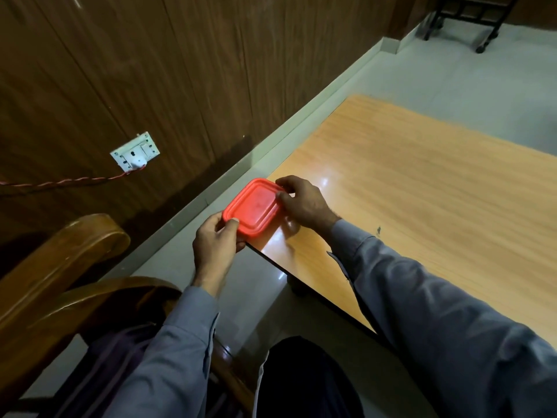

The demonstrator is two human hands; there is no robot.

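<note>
A small box with a red lid [254, 206] is at the near left corner of the orange wooden table [422, 182]. My left hand [215, 245] grips its near left corner, thumb on top of the lid and fingers curled underneath. My right hand [304, 203] holds the far right corner, thumb on the lid and fingers curled over the edge. The box body under the lid is hidden, so I cannot tell whether it rests on the table or is lifted.
A wooden chair [60, 267] stands to my left. On the brown panelled wall is a white socket plate [135, 150] with a red twisted cord running left. Pale floor tiles lie beyond the table, and a dark wheeled frame [470, 16] stands far back.
</note>
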